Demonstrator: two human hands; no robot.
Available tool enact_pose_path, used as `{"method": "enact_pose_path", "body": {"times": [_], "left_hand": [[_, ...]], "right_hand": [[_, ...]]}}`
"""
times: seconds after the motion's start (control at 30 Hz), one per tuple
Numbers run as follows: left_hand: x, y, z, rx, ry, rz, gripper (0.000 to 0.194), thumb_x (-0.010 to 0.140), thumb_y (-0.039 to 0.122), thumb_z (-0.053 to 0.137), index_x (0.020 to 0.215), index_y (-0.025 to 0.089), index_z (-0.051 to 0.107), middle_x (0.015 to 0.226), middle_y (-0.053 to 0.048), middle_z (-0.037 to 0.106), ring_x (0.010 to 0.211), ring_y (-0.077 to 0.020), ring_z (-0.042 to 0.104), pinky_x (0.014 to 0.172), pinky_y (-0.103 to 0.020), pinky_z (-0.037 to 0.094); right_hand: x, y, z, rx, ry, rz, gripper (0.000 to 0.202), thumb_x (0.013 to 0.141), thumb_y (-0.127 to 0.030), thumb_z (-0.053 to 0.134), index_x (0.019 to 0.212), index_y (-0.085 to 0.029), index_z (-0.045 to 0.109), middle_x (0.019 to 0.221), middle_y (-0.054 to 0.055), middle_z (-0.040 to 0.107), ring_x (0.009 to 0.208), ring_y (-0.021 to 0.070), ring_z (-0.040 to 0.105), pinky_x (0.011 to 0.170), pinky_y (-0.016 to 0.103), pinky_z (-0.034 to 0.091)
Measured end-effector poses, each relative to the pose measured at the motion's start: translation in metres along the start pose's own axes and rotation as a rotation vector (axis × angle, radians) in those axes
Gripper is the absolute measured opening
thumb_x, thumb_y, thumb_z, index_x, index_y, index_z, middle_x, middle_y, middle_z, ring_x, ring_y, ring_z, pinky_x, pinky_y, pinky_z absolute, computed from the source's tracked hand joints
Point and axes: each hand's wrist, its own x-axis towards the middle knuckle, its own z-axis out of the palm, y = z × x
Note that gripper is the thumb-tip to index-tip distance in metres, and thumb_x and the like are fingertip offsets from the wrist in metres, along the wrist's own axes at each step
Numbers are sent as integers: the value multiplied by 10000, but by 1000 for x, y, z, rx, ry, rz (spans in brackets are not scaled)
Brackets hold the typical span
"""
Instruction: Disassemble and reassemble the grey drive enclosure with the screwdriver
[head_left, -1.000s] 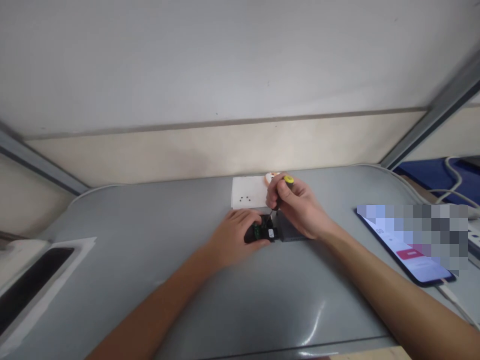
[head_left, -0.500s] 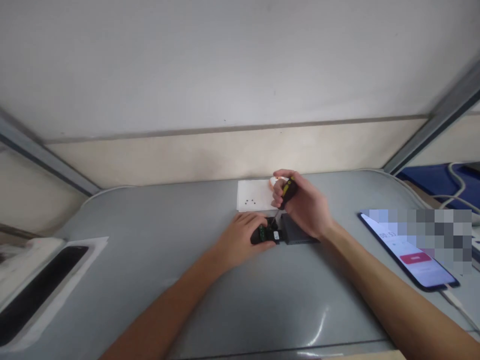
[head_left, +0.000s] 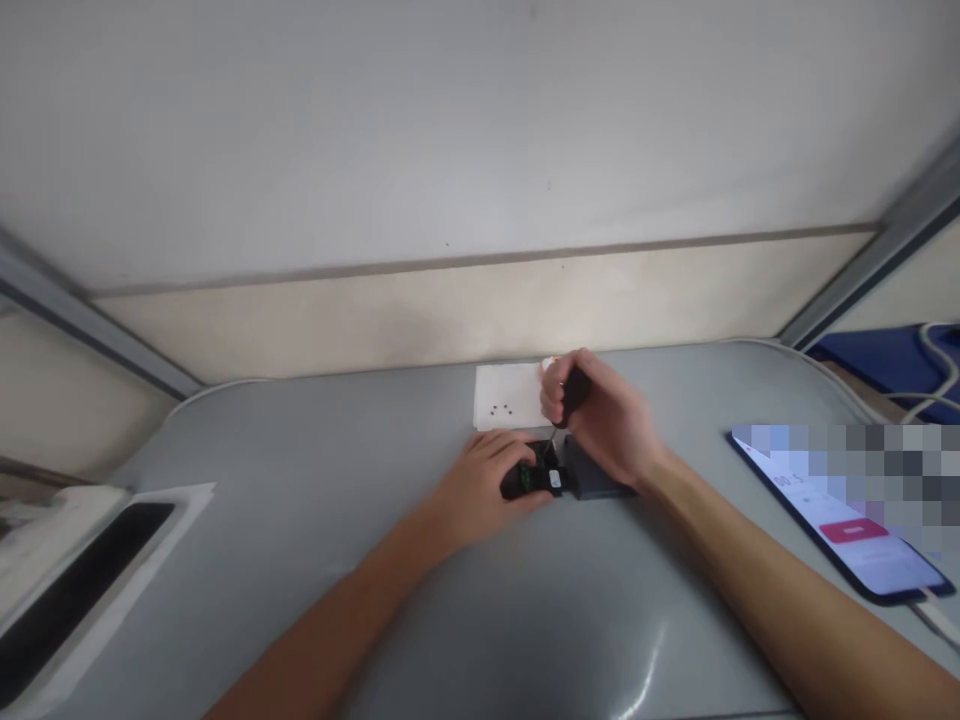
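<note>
My left hand (head_left: 491,480) is closed around the left part of a small black electronic device (head_left: 536,478) with a green circuit board and a white label. In my right hand (head_left: 604,410) is a screwdriver (head_left: 576,392), its dark handle gripped in the fingers. The thin shaft slants down to the device, where I cannot make out exactly what the tip touches. A dark flat rectangular piece (head_left: 596,475) lies against the device's right side, partly under my right wrist. Behind my hands, several tiny dark screws (head_left: 501,409) rest on a white sheet of paper (head_left: 510,380).
A lit phone (head_left: 840,515) with a cable plugged in lies at the right. At the left, a long black object (head_left: 86,595) sits on white paper. A wall (head_left: 420,320) closes off the back of the grey table (head_left: 330,440). An orange-white object (head_left: 548,364) is mostly hidden behind my right hand.
The screwdriver handle has turned in my right hand; its yellow marks no longer show. My fingers have curled further around it. My left hand keeps its hold. The camera view has shifted slightly.
</note>
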Motion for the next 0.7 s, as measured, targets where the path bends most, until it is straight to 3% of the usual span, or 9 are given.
{"method": "enact_pose_path", "body": {"times": [0.1, 0.2, 0.27, 0.4, 0.53, 0.6, 0.7], "left_hand": [[0, 2, -1, 33, 4, 22, 247, 882, 364, 794, 1056, 252, 660, 1336, -37, 700, 1261, -262, 619, 1127, -472, 431], [0, 4, -1, 41, 27, 33, 205, 895, 325, 770, 1055, 253, 665, 1351, -36, 693, 1246, -256, 625, 1118, -470, 438], [-1, 4, -1, 44, 44, 25, 191, 901, 322, 763, 1052, 253, 669, 1344, -41, 694, 1243, -258, 625, 1115, -470, 442], [-1, 3, 0, 58, 32, 16, 209, 905, 342, 771, 1069, 254, 675, 1317, -42, 705, 1244, -260, 625, 1118, -469, 439], [-1, 2, 1, 62, 41, 29, 202, 910, 349, 766, 1056, 248, 671, 1332, -43, 699, 1244, -259, 628, 1128, -471, 427], [-1, 2, 1, 65, 53, 43, 191, 917, 349, 758, 1049, 244, 669, 1336, -45, 700, 1241, -255, 633, 1129, -474, 424], [-1, 1, 1, 79, 72, 65, 183, 924, 341, 752, 1054, 238, 674, 1319, -50, 712, 1232, -253, 644, 1114, -476, 433]], "right_hand": [[-1, 0, 0, -100, 5, -3, 404, 934, -551, 681, 761, -219, 526, 805, 0, 551, 651, 121, 521, 604, 291, 412], [-1, 2, 0, -155, 39, -16, 486, 934, -606, 658, 730, -235, 420, 618, -66, 380, 494, 88, 310, 511, 278, 306], [0, 3, 0, -129, 41, -27, 497, 936, -669, 605, 742, -242, 443, 592, -80, 276, 491, 93, 227, 499, 281, 277], [1, 1, -2, -58, -2, -1, 434, 967, -652, 551, 904, -234, 647, 729, -9, 468, 594, 129, 432, 579, 313, 396], [0, 1, -2, -30, 8, -36, 345, 900, -491, 741, 800, -222, 550, 893, 13, 561, 745, 139, 575, 646, 297, 435], [0, 2, -3, -55, 53, -42, 440, 872, -500, 781, 777, -231, 446, 840, -18, 549, 641, 104, 525, 573, 271, 381], [3, 3, -4, -121, 85, -46, 491, 883, -616, 719, 787, -245, 413, 645, -76, 379, 495, 75, 286, 479, 259, 234]]}}
